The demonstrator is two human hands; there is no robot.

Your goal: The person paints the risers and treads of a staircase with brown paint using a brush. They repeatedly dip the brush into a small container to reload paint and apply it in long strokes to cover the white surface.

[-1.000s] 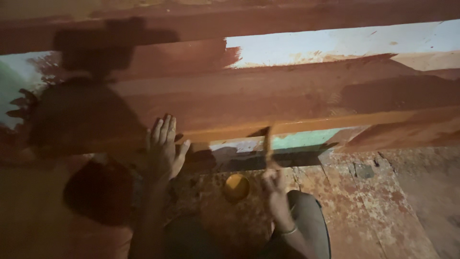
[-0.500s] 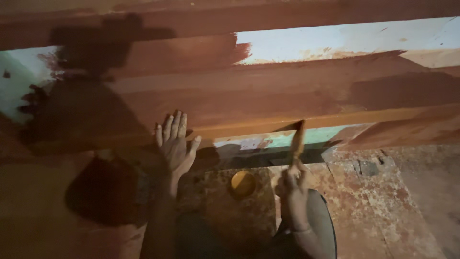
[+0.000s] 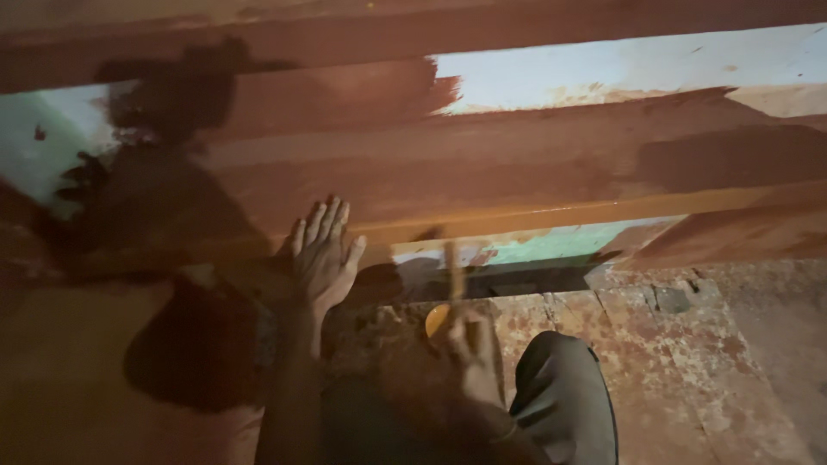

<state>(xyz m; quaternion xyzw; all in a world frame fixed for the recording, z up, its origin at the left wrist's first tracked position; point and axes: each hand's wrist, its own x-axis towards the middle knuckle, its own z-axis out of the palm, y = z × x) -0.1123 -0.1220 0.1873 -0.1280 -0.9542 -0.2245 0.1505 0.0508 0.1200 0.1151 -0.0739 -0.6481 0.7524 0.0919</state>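
Gripping a brush [image 3: 454, 274] upright in right hand [image 3: 472, 344] over yellow paint cup [image 3: 437, 319]; left hand [image 3: 324, 255] spread flat on red-brown board [image 3: 517, 172], left of it.

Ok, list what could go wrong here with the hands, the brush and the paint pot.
1. The left hand lies flat on the red-brown painted board; if that coat is wet, it may smudge.
2. The right hand holds the brush upright above the small yellow paint pot; drips could land on the stained floor.
3. The pot sits close to the person's knee; a shift might tip it.
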